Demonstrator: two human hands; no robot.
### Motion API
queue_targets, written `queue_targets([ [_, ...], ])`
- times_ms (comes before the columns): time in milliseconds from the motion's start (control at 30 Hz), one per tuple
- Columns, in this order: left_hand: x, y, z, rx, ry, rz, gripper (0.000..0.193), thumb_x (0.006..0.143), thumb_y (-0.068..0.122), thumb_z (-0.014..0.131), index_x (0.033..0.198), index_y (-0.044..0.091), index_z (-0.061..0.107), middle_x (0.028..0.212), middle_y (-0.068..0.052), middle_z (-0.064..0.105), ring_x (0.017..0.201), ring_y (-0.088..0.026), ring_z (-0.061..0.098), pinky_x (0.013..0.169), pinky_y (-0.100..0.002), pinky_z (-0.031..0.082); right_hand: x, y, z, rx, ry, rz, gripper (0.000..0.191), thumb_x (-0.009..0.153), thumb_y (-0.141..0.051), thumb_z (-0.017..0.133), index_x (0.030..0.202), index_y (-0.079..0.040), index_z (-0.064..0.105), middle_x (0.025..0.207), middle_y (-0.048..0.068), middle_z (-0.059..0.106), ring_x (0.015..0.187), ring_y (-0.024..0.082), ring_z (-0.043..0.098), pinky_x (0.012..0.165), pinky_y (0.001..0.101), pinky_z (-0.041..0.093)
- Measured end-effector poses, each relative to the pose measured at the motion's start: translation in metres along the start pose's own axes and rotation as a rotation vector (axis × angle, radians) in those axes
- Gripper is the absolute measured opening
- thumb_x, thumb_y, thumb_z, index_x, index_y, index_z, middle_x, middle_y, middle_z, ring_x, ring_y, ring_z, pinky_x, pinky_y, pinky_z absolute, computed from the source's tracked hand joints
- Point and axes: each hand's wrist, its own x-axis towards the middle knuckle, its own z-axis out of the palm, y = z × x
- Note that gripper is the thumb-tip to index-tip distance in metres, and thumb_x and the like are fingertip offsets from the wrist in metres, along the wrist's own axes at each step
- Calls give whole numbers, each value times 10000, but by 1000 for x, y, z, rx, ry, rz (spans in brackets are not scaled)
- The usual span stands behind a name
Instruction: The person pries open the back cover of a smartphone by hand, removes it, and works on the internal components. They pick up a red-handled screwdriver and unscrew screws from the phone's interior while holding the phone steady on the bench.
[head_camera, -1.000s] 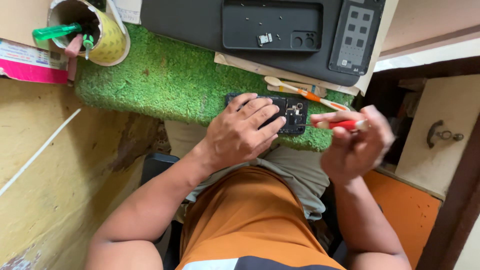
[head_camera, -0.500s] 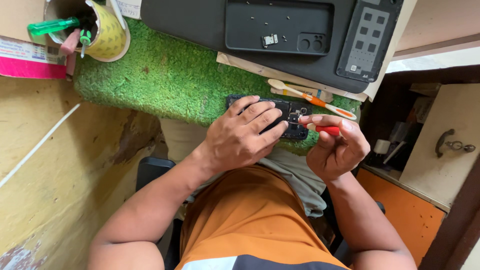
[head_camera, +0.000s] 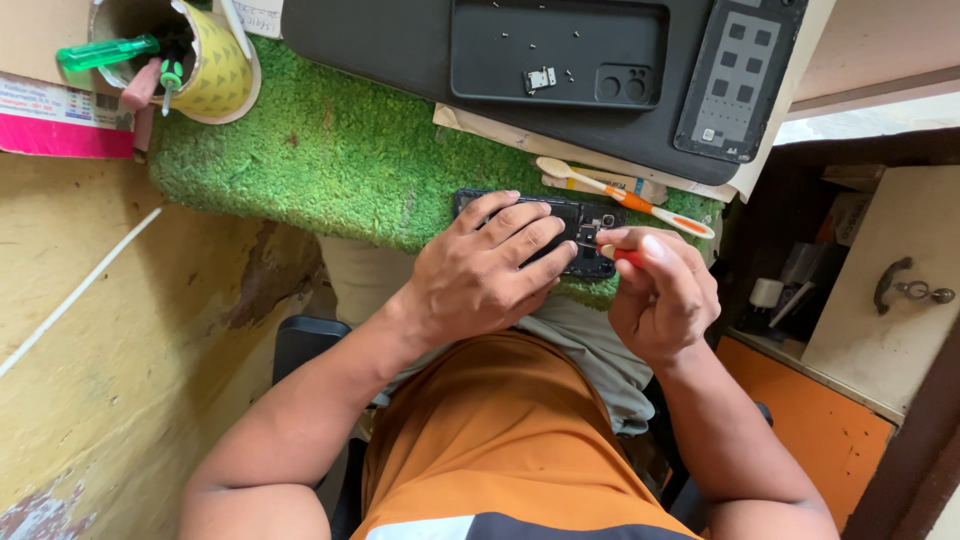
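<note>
A dark opened phone lies on the green grass-like mat at its near edge. My left hand rests flat on the phone's left part and holds it down. My right hand pinches a red-handled screwdriver, whose tip touches the phone's inner parts near the right end.
A toothbrush with an orange handle lies just beyond the phone. A black tray with small screws and a phone back cover sits at the far side. A yellow tape roll holds green tools at far left. A cabinet stands at right.
My right hand has come left and down onto the phone, bringing the red screwdriver's tip to its inside. My left hand stays on the phone.
</note>
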Motion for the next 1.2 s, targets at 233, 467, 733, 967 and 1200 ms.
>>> queue_targets([
  [233,-3,-4,2,-24,15,4,270,959,215,742,1173,51,725,1272,-104,687,1277,-266,612,1170,-469,415,25,-17,-12,95,-81,94,304,1064,58,582,1355,-7,525,1199,241,689,1009,330,751,852,359,652],
  [467,-8,-5,0,-51,10,5,273,970,232,753,1153,31,734,1276,-124,696,1287,-278,616,1174,-473,417,32,-19,-11,-34,2,75,276,823,-37,882,1070,-45,758,959,139,672,874,248,696,782,331,610],
  [733,-9,-5,-2,-45,13,8,260,972,211,746,1155,26,743,1292,-124,698,1294,-281,625,1183,-467,422,43,-27,-12,21,-47,127,229,868,13,839,1061,-28,722,958,119,709,856,223,731,754,331,605],
  [967,-11,-6,-2,-60,19,5,260,967,202,745,1157,24,741,1293,-127,699,1292,-284,626,1181,-472,427,45,-27,-15,132,-149,196,189,968,84,622,1123,-16,665,1007,159,723,844,237,742,744,304,604],
  [1200,-10,-6,-2,-61,18,3,264,963,203,747,1155,21,737,1291,-131,697,1292,-290,625,1178,-474,427,46,-26,-15,21,-118,109,269,832,-40,798,1081,-9,700,973,168,704,880,301,722,787,361,591],
])
